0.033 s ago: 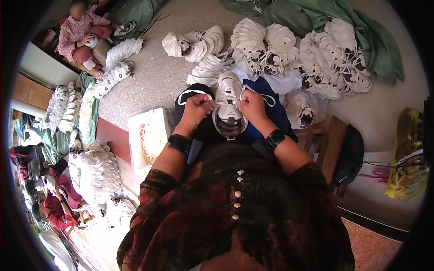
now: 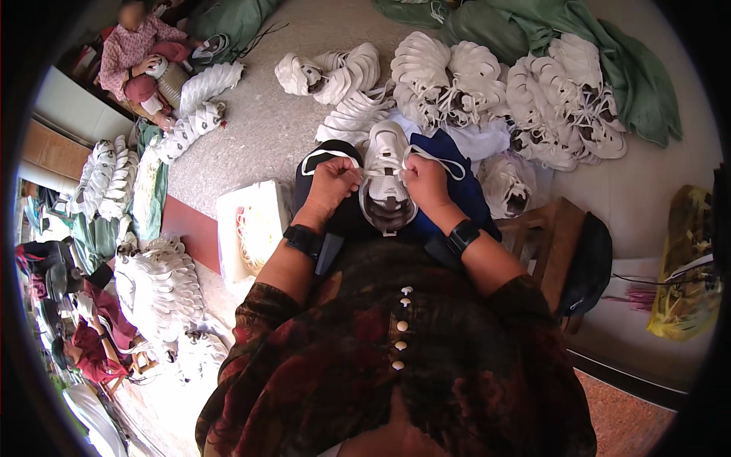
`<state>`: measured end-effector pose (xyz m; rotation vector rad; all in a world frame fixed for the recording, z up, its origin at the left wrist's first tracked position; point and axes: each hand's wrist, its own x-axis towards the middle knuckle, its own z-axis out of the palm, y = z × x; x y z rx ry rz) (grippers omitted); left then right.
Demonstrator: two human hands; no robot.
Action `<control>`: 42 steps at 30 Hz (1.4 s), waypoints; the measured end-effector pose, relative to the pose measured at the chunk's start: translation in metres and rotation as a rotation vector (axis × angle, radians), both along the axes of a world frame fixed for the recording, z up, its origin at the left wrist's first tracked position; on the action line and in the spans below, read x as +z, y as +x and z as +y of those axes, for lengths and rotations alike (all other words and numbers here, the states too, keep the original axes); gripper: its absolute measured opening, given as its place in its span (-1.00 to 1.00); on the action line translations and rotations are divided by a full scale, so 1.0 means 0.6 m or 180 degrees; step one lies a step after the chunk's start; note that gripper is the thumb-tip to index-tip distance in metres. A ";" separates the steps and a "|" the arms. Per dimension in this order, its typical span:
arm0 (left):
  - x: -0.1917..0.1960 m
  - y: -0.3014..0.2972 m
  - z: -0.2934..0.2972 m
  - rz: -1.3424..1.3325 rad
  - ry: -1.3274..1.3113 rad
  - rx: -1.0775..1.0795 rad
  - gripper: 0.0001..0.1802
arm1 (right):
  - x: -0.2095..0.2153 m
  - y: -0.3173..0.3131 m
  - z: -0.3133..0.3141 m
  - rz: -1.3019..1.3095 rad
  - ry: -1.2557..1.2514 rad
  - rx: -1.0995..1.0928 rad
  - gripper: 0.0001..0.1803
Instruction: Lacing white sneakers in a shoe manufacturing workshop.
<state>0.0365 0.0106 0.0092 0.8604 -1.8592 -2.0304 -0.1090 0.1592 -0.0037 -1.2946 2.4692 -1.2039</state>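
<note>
Where the left hand [image 2: 337, 183] closes thumb and fingers on one length of a flat white fabric shoelace [image 2: 324, 152], the right hand [image 2: 422, 177] pinches another length on the opposite side. Hands: two, bare, apart, knuckles upward, one either side of a white low-cut sports shoe [image 2: 387, 146] with brownish-grey lining. Shoe: on the person's lap, toe pointing away, heel nearest the body. Loose lace loops: one over black cloth [image 2: 335, 199] at left, one over dark blue cloth [image 2: 474, 194] at right. Wrists: a black wristband [image 2: 303, 241] on the left, a similar one on the right.

Beside the lap, left: a white, squarish container [image 2: 228, 222] with pale stringy material. Right: a brown wooden stool [image 2: 562, 228], a rounded black item [image 2: 590, 266] against it; a white shoe in clear plastic [image 2: 506, 186] nearby. Beyond the toe: heaped white sports shoes [image 2: 422, 65] on the floor, edged by dark green sheeting [image 2: 636, 76]. Far right: a translucent yellow bag [image 2: 689, 259]. Upper left: a seated person in a pink patterned top [image 2: 122, 57], hand on a white shoe. Lower left: a layered stack of white shoes [image 2: 156, 289].
</note>
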 end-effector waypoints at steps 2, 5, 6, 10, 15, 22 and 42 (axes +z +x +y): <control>-0.007 -0.001 -0.001 0.0103 -0.0008 -0.0055 -0.87 | -0.005 0.002 0.002 0.0651 -0.0040 0.0209 -0.85; -0.011 0.002 -0.001 0.0060 -0.0078 -0.0092 -0.91 | 0.029 0.029 0.014 0.0948 0.0573 0.0385 -0.86; -0.012 0.002 0.000 0.0037 -0.0067 -0.0106 -0.92 | 0.035 0.036 0.020 0.0952 0.0571 0.0433 -0.87; -0.019 -0.007 0.002 0.0014 -0.0217 0.0066 -0.92 | 0.012 0.031 0.019 0.0884 0.0234 0.0242 -0.83; -0.029 -0.013 -0.008 -0.0304 -0.0560 -0.0007 -0.89 | -0.024 0.021 0.019 0.0516 -0.0387 0.0034 -0.85; -0.045 -0.020 -0.005 -0.0450 -0.1320 0.0203 -0.85 | 0.035 0.038 0.006 0.0651 -0.0225 0.0479 -0.93; -0.001 0.009 0.035 -0.0447 -0.3175 -0.0456 -0.81 | 0.007 0.038 -0.041 0.0491 0.0066 0.1110 -0.89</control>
